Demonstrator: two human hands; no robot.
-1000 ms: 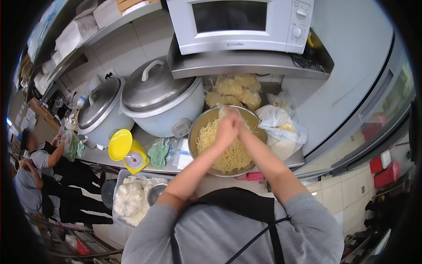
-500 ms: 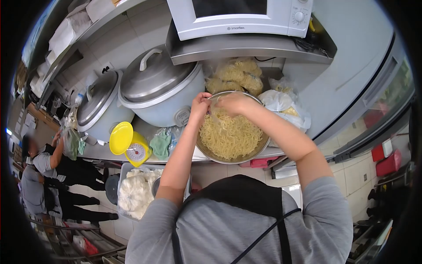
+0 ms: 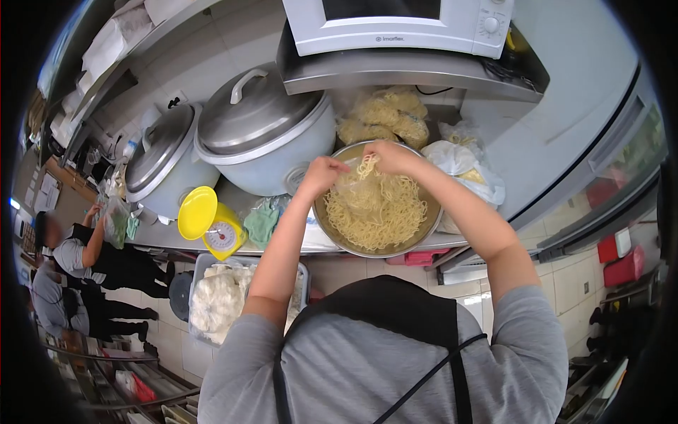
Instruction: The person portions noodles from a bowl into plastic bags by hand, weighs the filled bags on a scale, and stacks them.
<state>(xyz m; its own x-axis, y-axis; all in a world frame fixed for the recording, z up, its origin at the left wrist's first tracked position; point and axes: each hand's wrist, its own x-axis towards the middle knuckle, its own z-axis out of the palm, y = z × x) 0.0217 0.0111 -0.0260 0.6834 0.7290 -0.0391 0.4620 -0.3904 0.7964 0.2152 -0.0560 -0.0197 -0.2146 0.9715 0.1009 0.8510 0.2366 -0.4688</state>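
Nearest: a clear plastic tub, rectangular, below the tabletop edge; inside, a lumpy white mass, partly in clear film.

Next out, on the tabletop: a wide, round metal bowl, smooth-walled, holding a loose heap of thin, pale yellow noodles. Over its far left part, a thin, crumpled clear bag. Left hand narrow, fingertips pinching the bag's edge. Right hand closed on a hanging bunch of noodles, lifted above the heap at the bowl's far side.

Left of the bowl: soft, rumpled green cloth; yellow scale with round dial and shallow dish. Right: slack white plastic bag, yellowish contents.

Behind: two bulky cookers, large and smaller, domed metal lids on, contents hidden. Clear bags packed with noodles pile behind the bowl. Above, a metal shelf carries a boxy white microwave.

Far left: two people in grey and black.
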